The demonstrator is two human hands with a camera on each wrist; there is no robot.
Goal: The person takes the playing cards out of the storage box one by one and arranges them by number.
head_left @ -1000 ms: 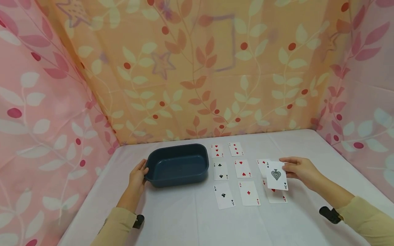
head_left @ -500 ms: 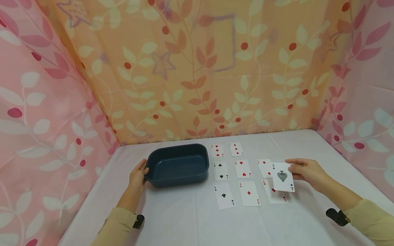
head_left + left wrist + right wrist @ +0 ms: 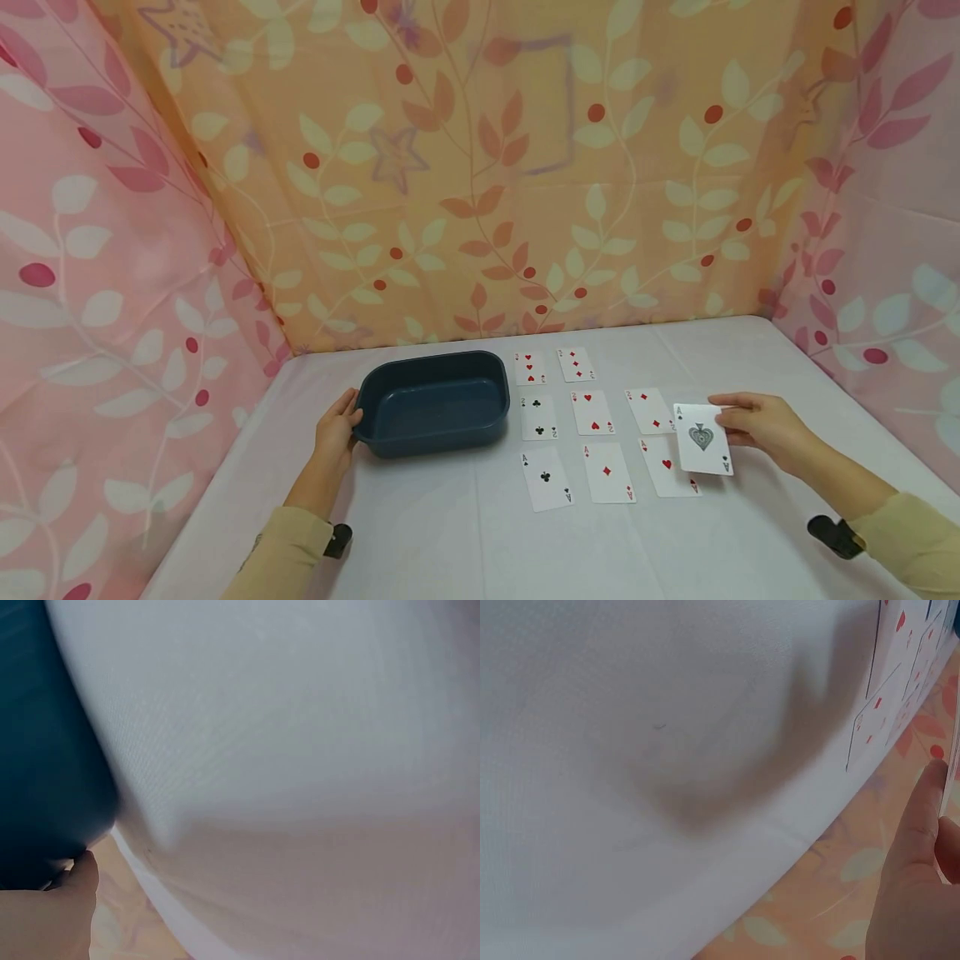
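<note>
Head view, from the left: I see the left hand (image 3: pixel 335 433) set against the left end of a dark blue tub (image 3: pixel 432 402), fingers fairly straight along its wall, touching it rather than wrapped round it; the tub stands on the white table (image 3: pixel 450 542) and I can see nothing inside it, only bare blue floor. In the left wrist view that same tub wall (image 3: pixel 45 750) fills the left edge, with a thumb tip (image 3: pixel 81 874) pressed at its lower corner.

Just right of the tub lie face-up cards in rows: a three of hearts (image 3: pixel 528 367) and a three of diamonds (image 3: pixel 574 364) at the back; a two of clubs (image 3: pixel 538 417), two of hearts (image 3: pixel 592 412) and two of diamonds (image 3: pixel 649 410) in the middle; an ace of clubs (image 3: pixel 547 477), ace of diamonds (image 3: pixel 608 472) and ace of hearts (image 3: pixel 667 467) in front.

Furthest right, my right hand (image 3: pixel 761 423) pinches the ace of spades (image 3: pixel 702 439) by its right edge, thumb and fingers closed on it; the card is face up, its left part overlapping the ace of hearts, whether lifted clear I cannot tell; the right wrist view shows a finger (image 3: pixel 919 825) against that card's edge.
</note>
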